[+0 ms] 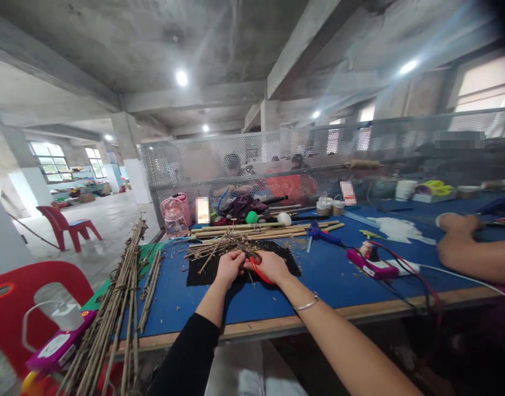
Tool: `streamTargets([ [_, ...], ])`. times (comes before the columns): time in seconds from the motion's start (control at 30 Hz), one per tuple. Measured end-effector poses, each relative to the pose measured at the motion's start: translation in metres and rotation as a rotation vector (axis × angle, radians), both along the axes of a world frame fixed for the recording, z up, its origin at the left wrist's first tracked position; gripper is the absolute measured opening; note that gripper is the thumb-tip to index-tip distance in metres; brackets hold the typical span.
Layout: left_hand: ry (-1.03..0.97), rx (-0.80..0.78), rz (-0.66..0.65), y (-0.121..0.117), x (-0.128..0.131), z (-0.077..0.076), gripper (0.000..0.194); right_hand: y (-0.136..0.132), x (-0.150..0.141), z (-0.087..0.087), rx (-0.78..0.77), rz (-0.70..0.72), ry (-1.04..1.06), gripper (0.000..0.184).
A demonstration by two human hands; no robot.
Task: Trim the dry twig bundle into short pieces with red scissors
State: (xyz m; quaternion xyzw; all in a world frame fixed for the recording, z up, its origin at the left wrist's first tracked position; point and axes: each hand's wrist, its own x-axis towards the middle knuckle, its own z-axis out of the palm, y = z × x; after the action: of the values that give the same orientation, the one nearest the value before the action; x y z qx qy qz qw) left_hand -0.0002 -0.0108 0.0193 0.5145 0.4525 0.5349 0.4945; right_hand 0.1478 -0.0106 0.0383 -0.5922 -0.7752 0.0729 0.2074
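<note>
My right hand (272,266) is closed around red-handled scissors (258,269), whose blades point up and left toward my other hand. Close beside it, my left hand (229,267) has its fingers pinched together, on what looks like a thin twig too small to make out surely. Both hands are above a black cloth (200,275) on the blue table. A heap of dry twigs (219,246) and small clippings lies just beyond my fingers, partly hidden by them.
A bundle of long dry sticks (122,286) leans at the table's left edge, by a red chair (38,280). Bamboo-like rods (305,230) lie behind the heap. A blue glue gun (324,235) and a purple power strip (371,265) are right, near another person's arm (475,256).
</note>
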Motion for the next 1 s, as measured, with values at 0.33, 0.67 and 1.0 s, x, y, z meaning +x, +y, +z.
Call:
streamTargets([
  [0.33, -0.006, 0.056, 0.046, 0.0040, -0.0030, -0.0039, 0.036, -0.0011, -0.0024, -0.0026, 0.025, -0.001, -0.028, 0.053],
  [0.67, -0.002, 0.026, 0.021, -0.0002, -0.0003, -0.0004, 0.034, 0.0020, -0.0008, -0.0066, 0.055, 0.005, -0.011, 0.050],
  [1.0, 0.025, 0.016, 0.035, 0.0030, -0.0005, -0.0030, 0.031, -0.0020, -0.0036, -0.0029, 0.052, -0.020, -0.060, 0.053],
])
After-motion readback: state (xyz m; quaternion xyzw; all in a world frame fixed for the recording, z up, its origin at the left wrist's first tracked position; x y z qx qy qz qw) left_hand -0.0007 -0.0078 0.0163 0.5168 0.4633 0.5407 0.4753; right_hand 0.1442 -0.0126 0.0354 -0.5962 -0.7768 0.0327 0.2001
